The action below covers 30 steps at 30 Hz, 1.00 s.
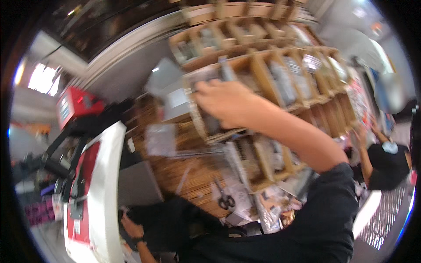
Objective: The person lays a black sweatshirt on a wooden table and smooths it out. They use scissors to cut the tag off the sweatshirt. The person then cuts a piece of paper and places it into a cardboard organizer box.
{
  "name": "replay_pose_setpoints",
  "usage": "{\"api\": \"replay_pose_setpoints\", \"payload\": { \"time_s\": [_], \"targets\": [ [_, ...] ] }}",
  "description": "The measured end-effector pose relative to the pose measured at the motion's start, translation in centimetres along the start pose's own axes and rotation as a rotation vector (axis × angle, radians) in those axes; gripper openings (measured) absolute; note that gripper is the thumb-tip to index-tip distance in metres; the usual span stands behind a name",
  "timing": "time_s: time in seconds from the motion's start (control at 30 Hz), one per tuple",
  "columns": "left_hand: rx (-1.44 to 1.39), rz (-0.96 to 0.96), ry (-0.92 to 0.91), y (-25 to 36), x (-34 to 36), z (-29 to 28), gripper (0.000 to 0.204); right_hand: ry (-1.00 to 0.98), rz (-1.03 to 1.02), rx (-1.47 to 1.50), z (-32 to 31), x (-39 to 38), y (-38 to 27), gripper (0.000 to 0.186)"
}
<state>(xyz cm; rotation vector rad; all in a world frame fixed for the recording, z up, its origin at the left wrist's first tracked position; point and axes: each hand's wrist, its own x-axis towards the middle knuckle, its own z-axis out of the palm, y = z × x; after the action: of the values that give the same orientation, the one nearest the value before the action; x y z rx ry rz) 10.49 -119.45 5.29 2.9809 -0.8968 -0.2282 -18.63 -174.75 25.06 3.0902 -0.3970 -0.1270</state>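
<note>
My right arm stretches over a cardboard divider box (258, 65), and my right hand (221, 101) lies over its leftmost compartment. The fingers bend down at the compartment's left side; blur and the back of the hand hide whether they hold anything. Low on the left, my left hand (132, 227), with a dark band on its wrist, is beside a white and red machine (109, 175). Its fingertips touch or lie close to dark material, and I cannot make out their grip. Clear-wrapped packs (283, 83) fill several compartments.
Black scissors (226, 200) lie on the wooden table (195, 184) near plastic bags (160, 139) and scraps. More cardboard bins (245, 33) stand behind. A red device (76, 105) is at the far left. At the right, another person in a black cap (386, 164) works.
</note>
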Motion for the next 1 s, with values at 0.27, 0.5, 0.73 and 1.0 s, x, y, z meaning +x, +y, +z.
{"api": "replay_pose_setpoints", "payload": {
  "time_s": [0.27,0.5,0.73,1.0],
  "targets": [
    [0.098,-0.186,-0.046,-1.9,1.0,2.6,0.094,0.095,0.126,0.068,0.2,0.0,-1.9,0.011],
    [0.044,-0.073,0.016,-2.1,0.2,1.8,0.088,0.026,0.431,0.134,-0.5,0.3,-3.5,0.015],
    [0.102,-0.150,0.019,-1.6,-0.1,1.9,0.087,-0.191,0.504,0.179,-1.5,0.8,-4.3,0.022],
    [0.051,-0.102,0.024,-1.7,-0.3,2.1,0.088,-0.253,0.401,0.071,0.6,2.0,-3.2,0.025]
  ]
}}
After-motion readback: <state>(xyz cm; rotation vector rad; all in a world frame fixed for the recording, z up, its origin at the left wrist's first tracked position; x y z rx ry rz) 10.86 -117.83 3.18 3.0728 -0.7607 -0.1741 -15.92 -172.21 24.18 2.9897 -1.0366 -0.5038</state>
